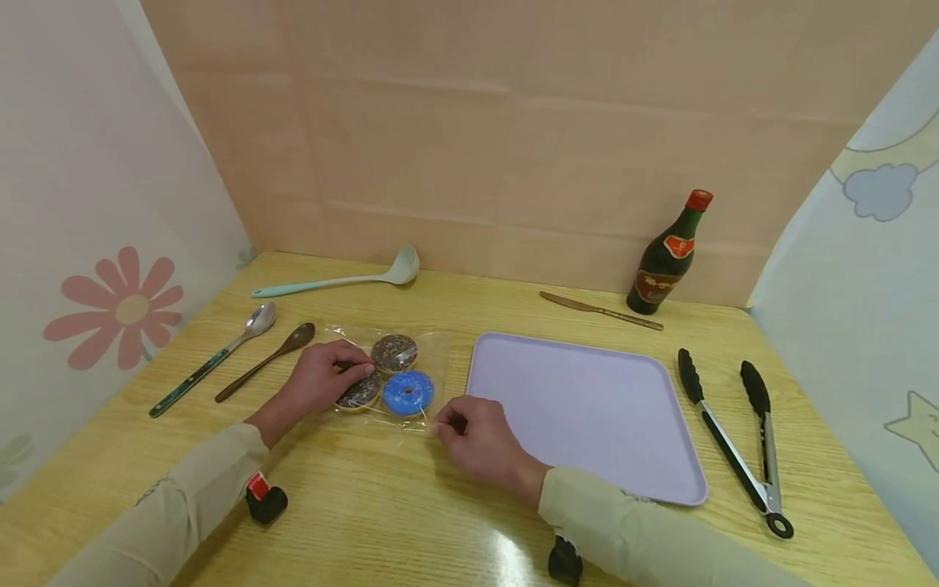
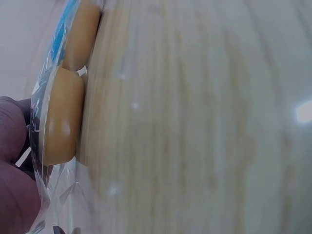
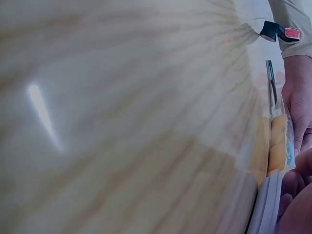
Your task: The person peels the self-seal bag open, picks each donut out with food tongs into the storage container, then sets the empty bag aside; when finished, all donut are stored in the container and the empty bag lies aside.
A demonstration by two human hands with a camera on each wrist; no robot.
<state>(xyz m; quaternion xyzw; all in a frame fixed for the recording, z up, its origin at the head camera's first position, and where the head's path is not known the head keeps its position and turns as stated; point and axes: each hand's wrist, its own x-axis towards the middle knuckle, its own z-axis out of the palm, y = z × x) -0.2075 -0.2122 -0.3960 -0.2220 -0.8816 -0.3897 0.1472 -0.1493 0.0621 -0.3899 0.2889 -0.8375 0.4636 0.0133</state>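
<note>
A clear plastic bag [image 1: 438, 352] lies on the table with three doughnuts inside: a dark brown one [image 1: 394, 350] at the back, another dark brown one [image 1: 358, 396] at front left and a blue one [image 1: 408, 394] at front right. My left hand [image 1: 321, 381] is over the bag's left part, thumb and forefinger pinching the film by the front-left doughnut and partly covering it. At the bag's front right corner, my right hand [image 1: 478, 436] pinches the plastic between thumb and curled forefinger. The left wrist view shows a doughnut's pale orange side [image 2: 62, 117] beside the left fingers.
A lilac tray [image 1: 579, 408] lies right of the bag, close by my right hand. Farther right are open tongs [image 1: 766, 489]. A knife [image 1: 601, 311] and a dark bottle [image 1: 663, 261] are behind the tray. Leftward lie a ladle [image 1: 330, 282], a metal spoon [image 1: 213, 361] and a wooden spoon [image 1: 266, 363].
</note>
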